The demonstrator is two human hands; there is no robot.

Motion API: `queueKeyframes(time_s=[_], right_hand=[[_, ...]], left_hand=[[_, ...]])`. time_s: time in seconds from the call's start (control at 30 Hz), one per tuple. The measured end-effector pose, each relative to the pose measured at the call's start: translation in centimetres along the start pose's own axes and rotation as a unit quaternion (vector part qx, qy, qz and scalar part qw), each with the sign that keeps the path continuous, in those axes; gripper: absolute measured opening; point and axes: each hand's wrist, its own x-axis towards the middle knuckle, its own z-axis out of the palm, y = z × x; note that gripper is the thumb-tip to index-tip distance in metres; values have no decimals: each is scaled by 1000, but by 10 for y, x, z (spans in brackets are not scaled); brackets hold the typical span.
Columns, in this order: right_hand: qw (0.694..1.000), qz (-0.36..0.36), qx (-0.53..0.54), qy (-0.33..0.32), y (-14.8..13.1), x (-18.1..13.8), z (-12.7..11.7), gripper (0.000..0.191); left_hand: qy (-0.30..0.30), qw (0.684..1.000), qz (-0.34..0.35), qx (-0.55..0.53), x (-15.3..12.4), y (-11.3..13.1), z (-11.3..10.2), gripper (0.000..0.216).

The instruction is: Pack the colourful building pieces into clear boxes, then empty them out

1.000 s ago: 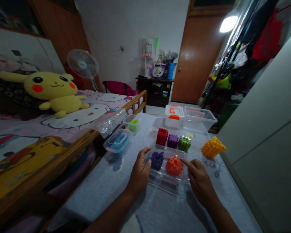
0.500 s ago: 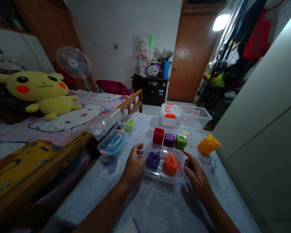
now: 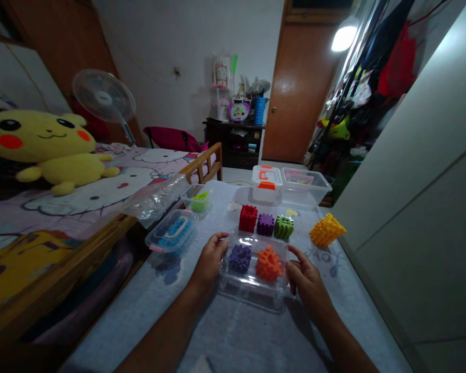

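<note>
Fingers (image 3: 296, 255) of the left hand (image 3: 209, 260) and right hand (image 3: 308, 280) grasp the clear box (image 3: 252, 298) at its two ends, thumbs toward the near side; the box sits on the table (image 3: 225, 342) between the hands; a dark purple block (image 3: 239, 258) and an orange block (image 3: 269, 264) lie side by side within its outline, though whether inside or on top I cannot tell; just beyond stand red (image 3: 248, 218), purple (image 3: 265, 224) and green (image 3: 284, 227) blocks in a row.

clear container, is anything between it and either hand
Nothing visible: the left hand is at the left edge of the clear container, the right hand at its right edge. The red block stands beyond it.
</note>
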Motion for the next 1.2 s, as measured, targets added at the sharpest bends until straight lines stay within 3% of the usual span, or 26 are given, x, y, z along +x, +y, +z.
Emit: queueKeyframes(time_s=[0.2, 0.63, 0.77, 1.0, 1.2], right_hand=[[999, 25, 28, -2, 5, 2, -1, 73], [993, 70, 92, -19, 5, 2, -3, 73], [990, 74, 115, -39, 10, 2, -5, 70], [983, 115, 141, -32, 5, 2, -4, 78], [972, 126, 196, -28, 2, 6, -5, 69]], left_hand=[[5, 999, -23, -24, 6, -2, 0, 38], [-39, 995, -74, -61, 12, -3, -12, 39], [-71, 990, -94, -74, 11, -7, -20, 29], [-110, 988, -109, -22, 10, -5, -30, 25], [-122, 985, -121, -7, 2, -5, -29, 27]])
